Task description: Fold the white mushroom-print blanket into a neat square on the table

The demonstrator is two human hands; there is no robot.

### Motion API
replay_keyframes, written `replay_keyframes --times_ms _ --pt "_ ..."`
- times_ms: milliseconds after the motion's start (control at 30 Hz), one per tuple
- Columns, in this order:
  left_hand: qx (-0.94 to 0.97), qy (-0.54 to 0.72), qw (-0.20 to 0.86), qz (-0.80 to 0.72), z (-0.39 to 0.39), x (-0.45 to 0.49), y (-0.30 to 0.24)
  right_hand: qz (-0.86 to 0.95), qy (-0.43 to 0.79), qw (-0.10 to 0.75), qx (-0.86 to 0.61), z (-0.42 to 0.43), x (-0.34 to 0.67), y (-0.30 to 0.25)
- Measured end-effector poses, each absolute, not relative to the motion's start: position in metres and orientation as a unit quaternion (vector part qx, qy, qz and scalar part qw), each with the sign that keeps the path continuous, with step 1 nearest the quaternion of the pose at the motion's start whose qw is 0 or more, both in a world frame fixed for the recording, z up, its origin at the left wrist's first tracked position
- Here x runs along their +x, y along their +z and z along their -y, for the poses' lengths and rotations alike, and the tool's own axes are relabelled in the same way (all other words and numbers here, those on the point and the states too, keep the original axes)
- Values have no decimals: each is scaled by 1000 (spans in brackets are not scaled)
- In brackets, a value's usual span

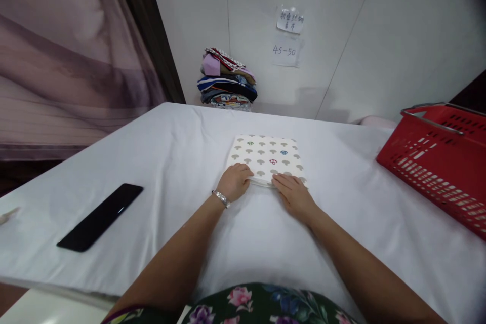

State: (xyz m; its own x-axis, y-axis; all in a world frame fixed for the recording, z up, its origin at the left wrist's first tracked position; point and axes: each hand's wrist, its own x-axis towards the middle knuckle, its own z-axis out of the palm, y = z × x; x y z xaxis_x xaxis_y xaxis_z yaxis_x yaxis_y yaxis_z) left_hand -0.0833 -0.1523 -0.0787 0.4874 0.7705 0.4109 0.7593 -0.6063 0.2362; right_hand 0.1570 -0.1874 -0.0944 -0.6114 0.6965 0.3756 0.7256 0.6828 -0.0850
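Observation:
A folded cream cloth (268,151) with grey mushroom prints and a few green, blue and red ones lies flat on the white-covered table (182,162). At its near left corner, my left hand (234,182), with a silvery bracelet on the wrist, has its fingers curled over the edge and the thumb against the front fold. My right hand (294,195) rests on the near right corner, fingers stretched out flat on top; its thumb is hidden. Between the hands, the layered front edge of the cloth shows.
A black phone-like slab (100,217) lies at the left. On the right stands a red plastic basket (440,162) with a metal handle. Several folded clothes form a stack (228,81) beyond the far edge, by the wall. A curtain (76,61) hangs at the left.

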Motion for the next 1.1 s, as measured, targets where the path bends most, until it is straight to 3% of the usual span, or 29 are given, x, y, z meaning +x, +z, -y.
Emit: replay_keyframes --times_ms 233,400,733,933,1100 --pt "829 268 85 -483 148 -98 -76 887 -24 219 -405 187 167 -95" --pt "827 313 33 -466 152 -73 -72 884 -28 212 -415 187 163 -95" --pt "828 172 7 -534 151 -67 -103 880 -47 207 -425 190 188 -101" --pt "833 150 63 -529 139 -67 -73 868 -15 206 -453 184 187 -80" --pt "795 148 18 -587 105 -64 -66 842 35 209 -495 138 166 -64"
